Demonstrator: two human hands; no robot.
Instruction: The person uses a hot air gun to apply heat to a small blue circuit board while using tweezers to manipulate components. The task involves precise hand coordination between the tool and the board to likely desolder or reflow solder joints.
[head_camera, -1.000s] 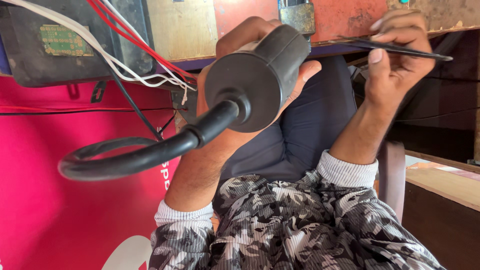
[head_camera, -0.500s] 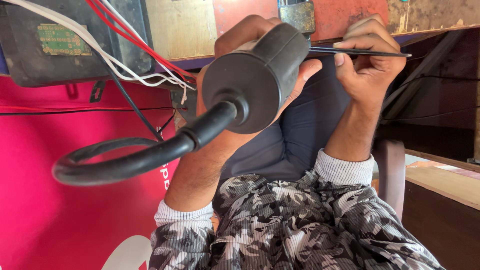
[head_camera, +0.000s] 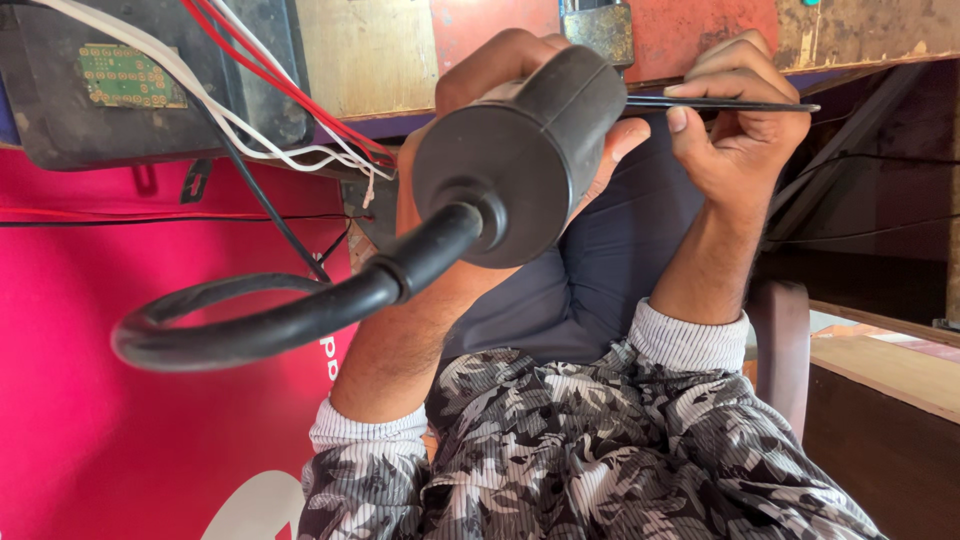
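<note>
Hands both busy, head view rotated sideways. Left hand (head_camera: 480, 110) wrapped around a dark grey cylindrical housing (head_camera: 525, 150), fingers curled over its far side, thumb tip showing past the rim toward the right; grip closed and firm. Housing sits centre frame, flat round end facing the camera, raised above the lap. Thick black cable (head_camera: 290, 320) leaves the middle of that end through a stubby sleeve and curls into a loop at lower left, in front of a bright pink panel (head_camera: 90, 420). Right hand (head_camera: 745, 130) pinches a thin dark rod-like tool (head_camera: 720, 103), fingers bunched tight around it, thumb pressing from below; tool lies roughly level, one end poking out past the knuckles to the right, other end running to the housing's back edge, contact point hidden behind the housing. Cannot tell if the tool is a screwdriver or a probe. Both forearms bare, sleeves of a grey patterned jacket (head_camera: 620, 450) with ribbed white cuffs pushed up. Dark blue trousers behind the arms. Upper left: black box with a small green circuit board (head_camera: 125, 75), red and white wires (head_camera: 270, 100) trailing from it toward the centre. Worn wooden bench (head_camera: 860, 35) edge with red paint along the top. Wooden surface at lower right.
</note>
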